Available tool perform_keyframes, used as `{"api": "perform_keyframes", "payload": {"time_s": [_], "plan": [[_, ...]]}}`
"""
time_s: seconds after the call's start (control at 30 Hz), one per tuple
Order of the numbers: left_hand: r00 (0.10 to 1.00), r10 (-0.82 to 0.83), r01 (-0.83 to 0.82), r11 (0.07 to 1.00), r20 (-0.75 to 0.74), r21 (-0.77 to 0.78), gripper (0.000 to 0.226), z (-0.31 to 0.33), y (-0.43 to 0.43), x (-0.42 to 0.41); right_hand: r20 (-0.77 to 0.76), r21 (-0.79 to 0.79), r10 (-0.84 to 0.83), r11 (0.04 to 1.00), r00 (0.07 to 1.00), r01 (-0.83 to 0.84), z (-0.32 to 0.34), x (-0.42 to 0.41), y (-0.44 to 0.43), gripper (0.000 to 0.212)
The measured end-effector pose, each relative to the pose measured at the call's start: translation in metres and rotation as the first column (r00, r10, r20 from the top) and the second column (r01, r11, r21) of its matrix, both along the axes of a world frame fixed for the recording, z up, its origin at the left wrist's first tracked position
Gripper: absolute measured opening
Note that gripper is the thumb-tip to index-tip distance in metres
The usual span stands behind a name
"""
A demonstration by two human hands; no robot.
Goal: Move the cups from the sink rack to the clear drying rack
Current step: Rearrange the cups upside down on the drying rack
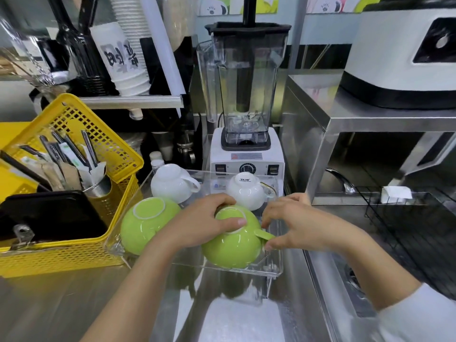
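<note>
The clear drying rack (275,269) stands on the steel counter with several cups upside down in it. Two white cups (170,181) (246,191) sit at its back, and a green cup (143,223) lies at the front left. A second green cup (232,248) rests at the front right. My left hand (204,223) lies on its upturned base, fingers curled over it. My right hand (293,223) touches its handle (264,235) with the fingertips. The black wire sink rack (404,218) over the sink at the right holds no cups that I can see.
A yellow basket (74,253) with cutlery and a black tray stands left of the clear rack. A blender (246,119) stands right behind it. At the right are a steel stand (345,124) with a machine on top, a tap (341,180) and the sink.
</note>
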State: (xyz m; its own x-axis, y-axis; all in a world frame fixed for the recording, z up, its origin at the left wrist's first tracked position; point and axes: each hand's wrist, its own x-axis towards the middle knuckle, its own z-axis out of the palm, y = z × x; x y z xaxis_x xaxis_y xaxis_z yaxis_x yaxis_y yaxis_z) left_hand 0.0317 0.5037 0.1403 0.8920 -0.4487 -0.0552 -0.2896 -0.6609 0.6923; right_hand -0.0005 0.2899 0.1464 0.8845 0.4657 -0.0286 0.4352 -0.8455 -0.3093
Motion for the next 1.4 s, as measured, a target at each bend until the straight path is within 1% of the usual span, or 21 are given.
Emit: {"api": "perform_keyframes", "payload": {"time_s": [0.13,0.2,0.3,0.4,0.43,0.5,0.53,0.6,0.63,0.7,0.8,0.9,0.97,1.03,1.13,1.23,1.33,1.4], "plan": [[0.999,0.035,-0.034,0.999,0.011,-0.041,0.050,-0.002,0.000,-0.004,-0.006,-0.001,-0.007,1.000,1.000,0.007,0.001,0.000,0.000,0.036],[0.999,0.045,-0.044,0.998,0.024,-0.035,0.045,-0.003,-0.001,-0.004,-0.010,0.012,0.001,1.000,1.000,-0.001,0.001,0.000,0.000,0.035],[0.997,0.069,-0.068,0.997,0.046,-0.020,0.045,-0.003,-0.001,-0.005,-0.022,0.010,0.004,1.000,1.000,-0.004,0.001,0.002,0.000,0.034],[0.996,0.079,-0.077,0.996,0.049,-0.038,0.047,-0.003,0.000,-0.007,-0.024,0.007,-0.016,1.000,1.000,0.016,0.003,0.003,0.001,0.045],[0.993,0.096,-0.092,0.994,0.064,-0.058,0.046,-0.002,0.003,-0.009,-0.020,0.029,-0.032,0.999,0.999,0.033,0.006,0.002,0.001,0.050],[0.976,0.157,-0.140,0.983,0.149,-0.120,0.040,0.005,0.014,-0.011,0.022,0.113,-0.076,0.991,0.997,0.073,0.014,-0.002,0.007,0.052],[0.963,0.195,-0.163,0.971,0.188,-0.172,0.035,0.009,0.023,-0.011,0.052,0.177,-0.094,0.981,0.994,0.083,0.019,-0.004,0.013,0.050],[0.933,0.288,-0.219,0.930,0.216,-0.296,0.023,0.019,0.044,-0.011,0.080,0.310,-0.104,0.948,0.991,0.074,0.027,-0.010,0.029,0.041],[0.913,0.346,-0.261,0.904,0.219,-0.340,0.020,0.022,0.056,-0.010,0.085,0.342,-0.089,0.938,0.992,0.055,0.030,-0.013,0.040,0.037],[0.866,0.449,-0.353,0.860,0.220,-0.368,0.016,0.024,0.078,-0.005,0.116,0.334,-0.030,0.943,0.993,-0.011,0.030,-0.017,0.065,0.037],[0.826,0.519,-0.457,0.845,0.219,-0.278,0.018,0.014,0.102,0.003,0.167,0.212,0.041,0.974,0.985,-0.076,0.024,-0.016,0.106,0.042],[0.830,0.534,-0.512,0.844,0.164,-0.158,0.035,-0.003,0.113,0.007,0.183,0.075,0.071,0.994,0.980,-0.086,0.016,-0.009,0.142,0.049],[0.838,0.534,-0.517,0.843,0.115,-0.147,0.044,-0.010,0.118,0.006,0.151,0.046,0.075,0.996,0.986,-0.082,0.010,-0.005,0.158,0.057],[0.846,0.530,-0.511,0.838,0.061,-0.192,0.050,-0.014,0.121,0.004,0.127,0.048,0.053,0.997,0.991,-0.060,0.005,-0.002,0.166,0.066],[0.859,0.512,-0.498,0.846,0.027,-0.189,0.052,-0.016,0.124,-0.001,0.077,0.080,0.036,0.996,0.996,-0.042,0.003,0.000,0.169,0.069],[0.878,0.477,-0.472,0.853,-0.038,-0.223,0.043,-0.018,0.123,-0.005,0.013,0.079,0.036,0.996,0.999,-0.037,0.005,0.003,0.168,0.062],[0.895,0.447,-0.439,0.884,0.011,-0.159,0.045,-0.019,0.123,-0.006,-0.008,0.086,-0.021,0.996,1.000,0.022,0.008,0.003,0.167,0.044],[0.902,0.429,-0.422,0.899,0.049,-0.118,0.054,-0.018,0.123,-0.007,0.009,0.093,-0.065,0.994,0.998,0.064,0.008,0.002,0.167,0.036]]}}
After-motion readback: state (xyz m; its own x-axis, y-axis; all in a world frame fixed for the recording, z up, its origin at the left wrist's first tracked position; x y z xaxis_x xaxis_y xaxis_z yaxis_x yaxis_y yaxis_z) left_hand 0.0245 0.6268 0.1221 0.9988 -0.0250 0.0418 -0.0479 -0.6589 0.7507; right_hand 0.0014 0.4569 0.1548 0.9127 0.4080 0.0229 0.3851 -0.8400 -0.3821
